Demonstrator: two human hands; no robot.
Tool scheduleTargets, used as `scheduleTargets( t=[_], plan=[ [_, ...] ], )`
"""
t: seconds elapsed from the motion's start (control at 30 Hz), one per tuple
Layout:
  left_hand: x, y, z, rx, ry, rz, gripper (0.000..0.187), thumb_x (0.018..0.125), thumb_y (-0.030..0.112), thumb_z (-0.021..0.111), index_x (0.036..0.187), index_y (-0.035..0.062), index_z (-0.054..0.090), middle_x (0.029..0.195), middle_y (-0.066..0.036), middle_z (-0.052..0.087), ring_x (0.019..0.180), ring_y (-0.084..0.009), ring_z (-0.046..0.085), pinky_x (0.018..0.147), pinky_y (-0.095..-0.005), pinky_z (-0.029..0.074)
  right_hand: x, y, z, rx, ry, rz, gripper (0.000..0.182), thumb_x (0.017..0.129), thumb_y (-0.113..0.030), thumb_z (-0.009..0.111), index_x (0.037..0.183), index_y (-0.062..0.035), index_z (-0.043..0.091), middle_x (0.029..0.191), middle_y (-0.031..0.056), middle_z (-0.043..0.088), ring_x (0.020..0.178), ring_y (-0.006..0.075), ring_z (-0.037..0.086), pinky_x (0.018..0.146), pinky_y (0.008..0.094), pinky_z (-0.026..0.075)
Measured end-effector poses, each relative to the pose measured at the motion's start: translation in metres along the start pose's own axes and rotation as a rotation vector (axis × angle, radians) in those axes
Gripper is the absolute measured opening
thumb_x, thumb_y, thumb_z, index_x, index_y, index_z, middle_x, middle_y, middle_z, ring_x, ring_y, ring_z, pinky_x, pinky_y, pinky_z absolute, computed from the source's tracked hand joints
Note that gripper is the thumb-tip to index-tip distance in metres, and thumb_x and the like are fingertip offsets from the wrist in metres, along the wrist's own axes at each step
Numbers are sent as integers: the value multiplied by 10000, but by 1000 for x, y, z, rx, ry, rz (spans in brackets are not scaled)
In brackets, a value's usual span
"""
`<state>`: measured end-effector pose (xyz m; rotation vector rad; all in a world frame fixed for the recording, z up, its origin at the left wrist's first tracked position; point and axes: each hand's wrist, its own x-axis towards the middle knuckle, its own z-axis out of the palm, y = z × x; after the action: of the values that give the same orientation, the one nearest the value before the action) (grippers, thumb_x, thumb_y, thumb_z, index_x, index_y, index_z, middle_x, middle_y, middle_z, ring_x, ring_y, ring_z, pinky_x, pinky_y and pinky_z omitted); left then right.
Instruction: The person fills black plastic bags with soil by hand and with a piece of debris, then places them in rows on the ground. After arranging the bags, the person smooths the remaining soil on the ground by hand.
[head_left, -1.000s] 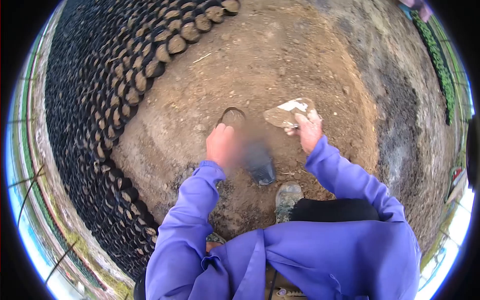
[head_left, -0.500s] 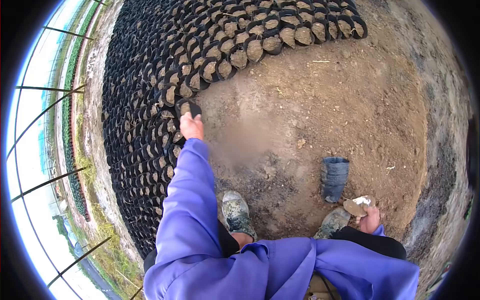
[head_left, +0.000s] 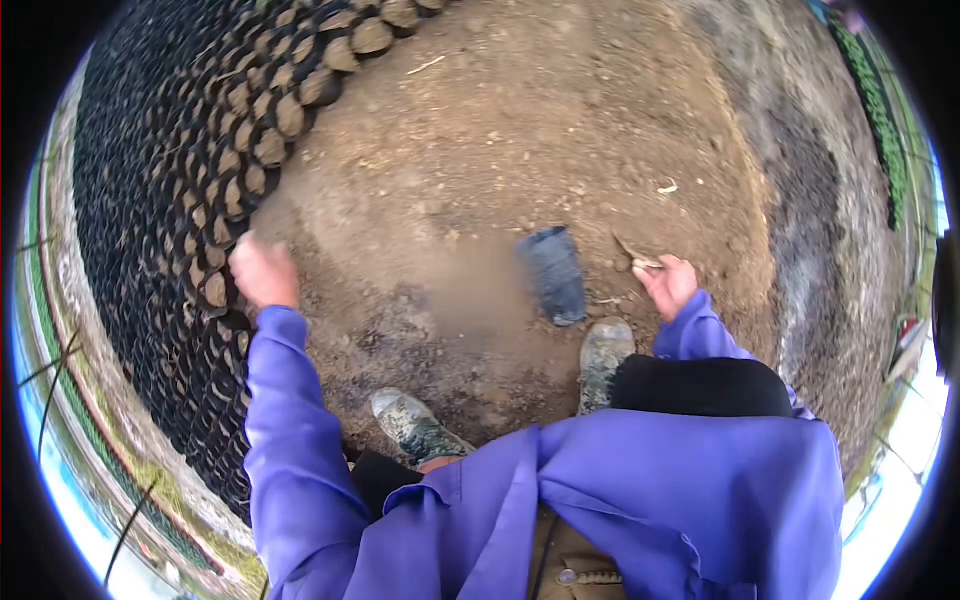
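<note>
My left hand [head_left: 265,272] is smeared by motion at the edge of the packed rows of soil-filled black nursery bags [head_left: 290,115]. Its fingers are too blurred to show whether they grip a bag. In my right hand [head_left: 672,286] is a thin, flat scoop-like tool [head_left: 628,247], seen nearly edge-on and pinched at its near end. A stack of black nursery bags [head_left: 555,275], apparently unfilled, lies on the soil between my hands, closer to the right one.
Loose brown soil [head_left: 520,130] spreads ahead of me, with a darker patch near my feet. My left shoe [head_left: 415,420] and right shoe [head_left: 605,355] stand on it. Green plants [head_left: 875,120] run along the far right.
The view has swung to the right. My left hand has come away from the bag it was touching, and my right hand has moved forward, its tool turned edge-on.
</note>
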<state>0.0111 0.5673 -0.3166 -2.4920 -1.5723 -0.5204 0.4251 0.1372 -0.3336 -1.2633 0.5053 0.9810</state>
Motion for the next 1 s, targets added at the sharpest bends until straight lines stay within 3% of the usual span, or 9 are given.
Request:
scheduleTargets(
  t=[0.1,0.2,0.3,0.4,0.53,0.67,0.8,0.93,1.0],
  plan=[
    [-42,149,-1,-843,-763,74,302,792,184,670,1060,56,612,1037,-155,598,878,-310,611,803,-376,501,-4,1,-2,16,-153,-42,238,879,-22,417,1080,94,473,1038,263,594,902,446,614,774,540,529],
    [-69,231,4,-1044,-743,572,258,789,115,661,1038,62,616,978,-125,617,848,-257,627,773,-354,510,-6,-4,-5,-46,-242,-73,242,870,6,426,1097,75,474,1029,264,597,884,449,625,718,519,558],
    [-62,250,0,-1091,-1351,-40,237,784,59,648,1018,36,614,891,-92,635,781,-199,628,725,-330,514,-10,-9,10,-107,-249,-55,341,850,46,454,1190,20,449,1046,240,604,858,399,649,671,464,586],
    [-48,257,-16,-1217,-1299,-341,197,771,16,644,966,18,616,839,-59,636,727,-151,604,674,-317,501,2,-17,17,-168,-450,13,420,851,55,431,1263,-23,406,1104,211,591,848,363,658,681,459,586],
    [-33,255,-21,-863,-799,131,60,794,36,627,847,55,606,826,-128,620,745,-279,618,652,-330,492,9,-33,67,-193,-500,34,436,840,51,434,1261,-64,425,1129,175,588,860,318,654,650,457,588],
    [-37,258,-9,-635,-389,444,178,748,15,607,888,120,641,841,-63,599,790,-246,603,657,-351,494,20,-51,124,-360,-578,-6,398,829,88,430,1192,-63,488,1047,106,615,933,269,631,699,434,573],
    [-36,270,-7,-637,-383,505,76,681,122,612,745,94,581,762,-77,525,754,-286,558,632,-395,483,8,-48,177,-466,-768,-218,368,801,58,447,1128,-72,555,1015,54,631,944,174,619,779,317,519],
    [-45,266,8,-528,-332,559,101,670,156,616,708,89,551,758,-89,503,751,-296,543,639,-410,471,18,-24,199,-1394,-608,-970,403,815,59,466,1200,-59,492,1067,103,623,987,203,618,784,308,513],
    [-48,262,10,-419,-330,618,105,680,158,615,715,86,546,766,-100,501,758,-303,541,644,-418,468,21,-19,198,-1284,-596,-964,433,768,42,518,1190,-45,477,1148,135,617,1022,192,616,794,300,506]
  ],
)
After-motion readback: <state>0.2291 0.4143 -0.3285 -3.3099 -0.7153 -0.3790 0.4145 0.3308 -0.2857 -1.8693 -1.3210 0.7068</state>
